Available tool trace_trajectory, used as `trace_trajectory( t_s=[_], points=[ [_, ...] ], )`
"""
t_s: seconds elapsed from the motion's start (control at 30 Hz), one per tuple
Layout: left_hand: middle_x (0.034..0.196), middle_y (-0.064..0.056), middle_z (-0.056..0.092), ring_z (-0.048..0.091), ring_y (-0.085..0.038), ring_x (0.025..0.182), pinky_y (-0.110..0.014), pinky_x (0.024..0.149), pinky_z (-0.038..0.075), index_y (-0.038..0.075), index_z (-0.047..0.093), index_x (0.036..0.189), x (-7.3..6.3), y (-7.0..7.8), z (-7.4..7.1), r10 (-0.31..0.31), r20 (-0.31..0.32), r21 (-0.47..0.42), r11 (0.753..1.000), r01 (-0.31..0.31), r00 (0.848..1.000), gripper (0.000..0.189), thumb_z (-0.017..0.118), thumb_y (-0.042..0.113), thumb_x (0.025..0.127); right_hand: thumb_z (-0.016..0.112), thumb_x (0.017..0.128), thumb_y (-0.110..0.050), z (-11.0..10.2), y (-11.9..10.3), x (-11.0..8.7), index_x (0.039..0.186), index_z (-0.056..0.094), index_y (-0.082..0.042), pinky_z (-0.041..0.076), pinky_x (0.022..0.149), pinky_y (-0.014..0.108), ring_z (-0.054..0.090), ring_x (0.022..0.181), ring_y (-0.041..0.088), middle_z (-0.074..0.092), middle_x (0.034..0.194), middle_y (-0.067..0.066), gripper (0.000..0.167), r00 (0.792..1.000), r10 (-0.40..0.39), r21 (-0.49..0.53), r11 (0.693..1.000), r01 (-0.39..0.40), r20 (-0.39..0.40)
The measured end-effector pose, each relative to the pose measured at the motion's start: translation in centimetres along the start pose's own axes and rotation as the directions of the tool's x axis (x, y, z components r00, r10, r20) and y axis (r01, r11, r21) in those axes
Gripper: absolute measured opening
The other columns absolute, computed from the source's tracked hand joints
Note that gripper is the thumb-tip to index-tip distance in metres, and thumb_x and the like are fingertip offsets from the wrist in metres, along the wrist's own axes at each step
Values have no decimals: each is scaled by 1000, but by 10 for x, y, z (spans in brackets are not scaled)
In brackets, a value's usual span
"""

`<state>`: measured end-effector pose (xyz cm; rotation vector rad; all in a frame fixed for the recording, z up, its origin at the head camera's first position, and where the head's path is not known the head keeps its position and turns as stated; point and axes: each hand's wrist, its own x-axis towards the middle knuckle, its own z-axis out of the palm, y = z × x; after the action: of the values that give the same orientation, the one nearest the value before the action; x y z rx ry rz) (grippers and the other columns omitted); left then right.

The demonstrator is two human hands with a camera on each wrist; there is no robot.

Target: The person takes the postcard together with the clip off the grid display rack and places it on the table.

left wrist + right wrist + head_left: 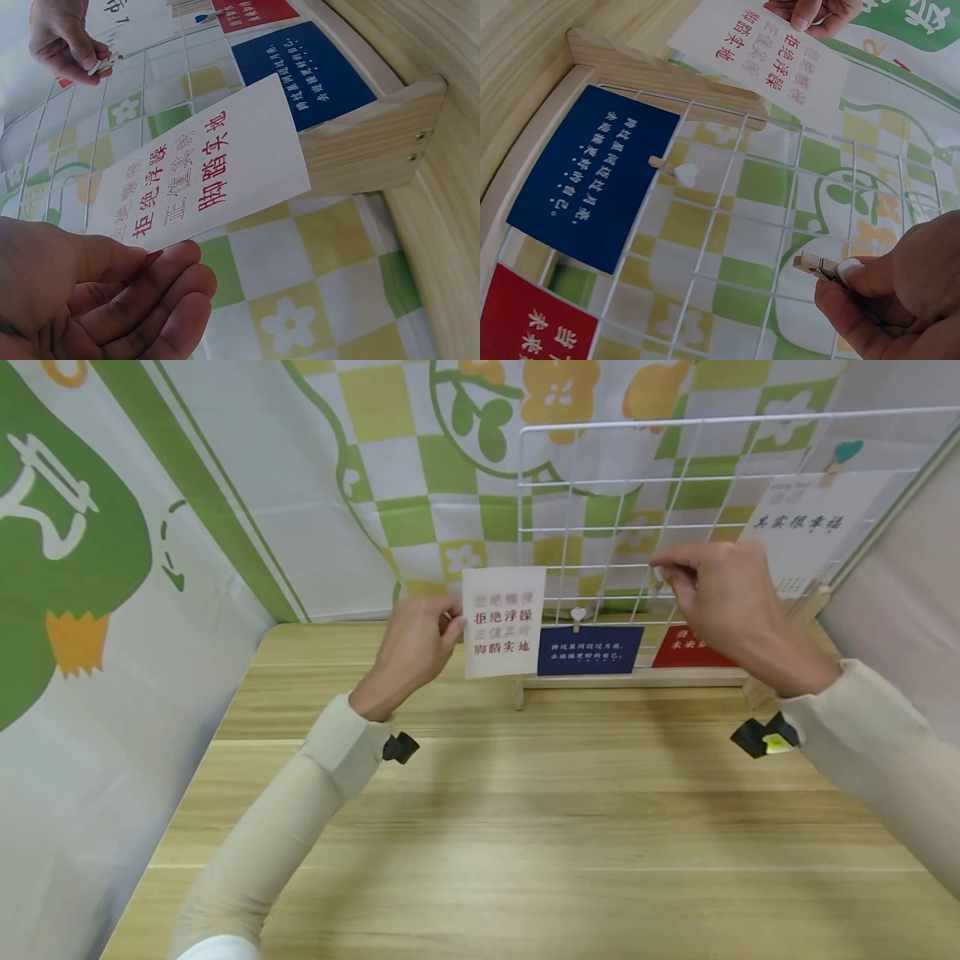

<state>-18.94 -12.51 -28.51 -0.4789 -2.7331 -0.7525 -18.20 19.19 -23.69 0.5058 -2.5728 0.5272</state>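
Card (504,602): held near the 8 o'clock end of the rack (750,418); best kept unbent.
Left hand (418,639): card pinched by its 9 o'clock edge; light pressure advised.
Right hand (723,589): clothespin (808,262) pinched; squarely squeezed, better control is likely.
Blue card (590,662): toward 3 o'clock; knocks should be avoided.

Head cam bright, fairly even; soft shadows + pale sheen on table (600,827). Wrist cams dimmer; L wrist washed out top-left. Lens distortion bows rail (534,146), R wrist.
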Motion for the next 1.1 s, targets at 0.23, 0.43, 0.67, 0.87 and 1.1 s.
trace_trajectory(
  t_s=[0.23,0.43,0.67,0.87,1.1],
  points=[
    [82,-11,76,70,-21,68,-25,54,45,2,70,88,-10,-13,4,-34,50,-9,999,35,998,18,58,11,97,56,95,1,6,10,-12,106,74,3,26,38,20,42,42,15,74,93,25,22,999,20,14,1000,-21,47],
    [83,-12,75,71,-22,70,-33,61,53,2,70,90,-18,-24,7,-64,83,-5,998,64,995,17,59,12,97,57,95,0,11,19,-24,107,74,0,25,37,22,40,41,15,74,88,22,21,992,62,9,998,-63,110],
    [82,-14,75,71,-23,69,-27,56,49,0,71,89,-29,-38,12,-79,106,-16,997,82,991,16,60,9,95,54,97,-3,15,33,-37,112,73,-2,25,37,23,35,38,15,74,91,21,24,974,102,-9,995,-103,202],
    [82,-13,76,71,-23,69,-26,57,48,0,71,89,-36,-47,14,-108,109,-12,994,110,988,16,60,9,95,52,97,-4,19,44,-43,111,72,0,23,37,23,32,37,15,74,93,22,25,968,99,-24,995,-96,229],
    [81,-15,75,72,-23,68,-26,55,48,-1,70,89,-45,-56,14,-100,124,-19,995,103,987,17,58,9,95,52,98,-5,25,53,-53,113,72,0,24,38,24,34,38,15,74,90,20,25,954,113,-48,993,-104,279]
  ],
)
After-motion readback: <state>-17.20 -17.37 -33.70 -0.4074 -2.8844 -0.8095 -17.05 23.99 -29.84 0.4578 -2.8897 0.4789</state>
